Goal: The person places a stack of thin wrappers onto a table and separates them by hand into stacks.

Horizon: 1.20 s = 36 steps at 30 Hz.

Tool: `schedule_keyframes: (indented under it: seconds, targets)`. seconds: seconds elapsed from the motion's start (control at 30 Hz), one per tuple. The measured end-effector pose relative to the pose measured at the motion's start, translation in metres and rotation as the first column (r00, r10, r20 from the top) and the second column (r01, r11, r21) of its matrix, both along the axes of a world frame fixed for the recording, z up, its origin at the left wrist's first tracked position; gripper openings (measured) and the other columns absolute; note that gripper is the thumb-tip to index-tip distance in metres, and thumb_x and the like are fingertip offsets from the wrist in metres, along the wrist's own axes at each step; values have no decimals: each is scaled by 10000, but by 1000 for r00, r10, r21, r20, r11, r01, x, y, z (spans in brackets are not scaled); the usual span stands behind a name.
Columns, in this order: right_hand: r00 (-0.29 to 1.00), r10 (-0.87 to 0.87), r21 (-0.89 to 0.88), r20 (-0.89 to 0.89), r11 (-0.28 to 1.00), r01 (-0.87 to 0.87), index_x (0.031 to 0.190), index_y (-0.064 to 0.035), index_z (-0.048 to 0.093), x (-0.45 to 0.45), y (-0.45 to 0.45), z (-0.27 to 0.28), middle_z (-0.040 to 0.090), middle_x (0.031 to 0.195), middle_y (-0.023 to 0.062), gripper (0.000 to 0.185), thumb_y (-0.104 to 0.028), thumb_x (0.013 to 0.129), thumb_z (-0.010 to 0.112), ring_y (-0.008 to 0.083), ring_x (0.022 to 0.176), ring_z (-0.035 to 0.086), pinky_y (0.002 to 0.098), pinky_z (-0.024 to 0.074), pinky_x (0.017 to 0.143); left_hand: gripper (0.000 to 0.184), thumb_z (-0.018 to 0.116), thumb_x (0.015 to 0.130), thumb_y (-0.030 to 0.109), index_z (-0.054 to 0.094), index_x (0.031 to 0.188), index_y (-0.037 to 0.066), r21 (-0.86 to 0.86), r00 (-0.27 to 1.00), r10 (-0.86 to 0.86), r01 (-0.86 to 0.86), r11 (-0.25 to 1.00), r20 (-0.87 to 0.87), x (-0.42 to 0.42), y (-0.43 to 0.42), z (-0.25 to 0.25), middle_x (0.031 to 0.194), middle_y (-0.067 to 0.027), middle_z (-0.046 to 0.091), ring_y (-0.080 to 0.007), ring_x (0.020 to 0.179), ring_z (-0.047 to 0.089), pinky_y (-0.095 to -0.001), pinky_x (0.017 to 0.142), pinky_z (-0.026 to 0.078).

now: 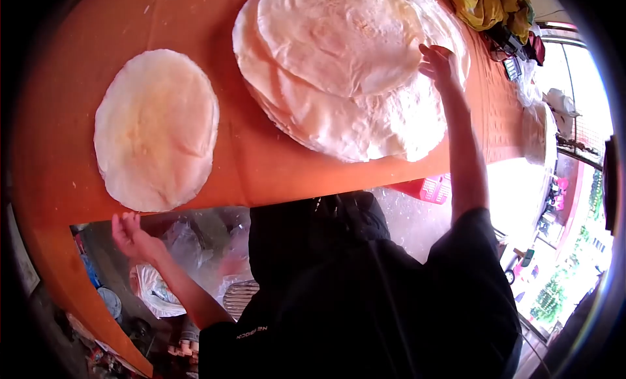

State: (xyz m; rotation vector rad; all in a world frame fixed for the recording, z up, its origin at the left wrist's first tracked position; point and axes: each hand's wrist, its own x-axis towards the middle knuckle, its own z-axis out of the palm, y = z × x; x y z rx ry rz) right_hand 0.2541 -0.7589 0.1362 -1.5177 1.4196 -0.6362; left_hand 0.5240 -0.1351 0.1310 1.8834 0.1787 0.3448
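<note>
Round, thin, pale flatbreads lie on an orange-covered table (228, 174). On the right, several overlap in a wide, loose pile (365, 128). My right hand (440, 66) reaches over this pile, its fingertips bent closed at the right edge of the top flatbread (339, 40). Apart from the pile, a smaller stack of flatbreads (156, 128) rests at the left; its layers show at the right edge. Just below that stack's near edge, at the table's border, is my left hand (134, 239), fingers apart and holding nothing.
Yellow cloth or bags (482, 7) and a calculator (512, 68) sit at the table's far right. Below the table edge are a red plastic basket (427, 189) and a white plastic bag (156, 291). A bright opening lies to the right.
</note>
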Motion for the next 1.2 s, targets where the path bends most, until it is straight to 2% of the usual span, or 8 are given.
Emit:
schedule_keyframes:
  seconds: [0.2,0.37,0.43,0.5,0.63,0.8,0.9,1.2]
  targets:
    - [954,257,318,157,901,-295,742,-29,645,19,-12,17,544,574,33,232,-239,764,741,100,457,465,241,350,415,287,620,861,40,569,1141,7,-423,897,-386,271,865,-214,-87,-128,16,942,-71,632,-152,819,609,-277,687,518]
    - [785,495,-142,373,867,-478,1008,-49,664,62,-4,86,631,773,0,252,-222,825,658,74,577,520,231,432,499,245,489,970,169,561,1147,15,-770,438,-831,375,515,-343,-158,-233,14,910,-112,648,-206,784,645,-297,654,529]
    - [481,611,-143,629,699,-701,998,57,628,53,31,164,653,867,47,221,-126,885,576,141,776,630,262,513,658,359,472,977,290,516,1192,6,-901,274,-923,267,343,-270,-173,-264,8,969,-145,643,-247,861,647,-318,704,531]
    - [404,805,-648,434,591,-480,949,15,659,36,19,140,668,781,51,138,-62,870,575,147,689,638,258,510,615,470,410,974,415,501,1195,11,-960,231,-946,110,256,-226,-183,-297,16,1039,-163,626,-278,925,635,-377,826,514]
    - [860,315,222,402,877,-425,1030,36,640,-20,-3,101,645,826,40,268,-161,848,644,117,712,613,209,518,669,544,367,957,496,466,1277,68,-987,355,-933,-121,-107,58,-184,-339,8,1196,-122,580,-287,1074,578,-456,991,421]
    - [893,450,225,11,869,-441,996,10,646,-68,6,30,638,697,47,305,-238,820,664,112,529,538,254,418,469,637,392,938,527,301,1439,145,-995,469,-883,-91,-46,-2,-190,-357,2,1450,-65,365,-279,1320,360,-478,1063,337]
    - [804,273,-377,-529,773,-510,1074,14,613,-58,31,51,646,913,178,458,-276,748,753,245,730,616,356,497,640,682,435,915,563,309,1429,132,-998,513,-858,-39,-44,17,-192,-354,11,1423,-67,395,-273,1302,382,-469,1059,340]
    - [450,853,-380,-265,336,-862,1100,-52,642,-10,111,77,637,1062,121,496,-190,662,830,248,985,619,367,522,837,654,492,918,530,376,1361,62,-980,507,-858,198,21,84,-189,-370,31,1296,-120,499,-266,1162,519,-414,934,480]
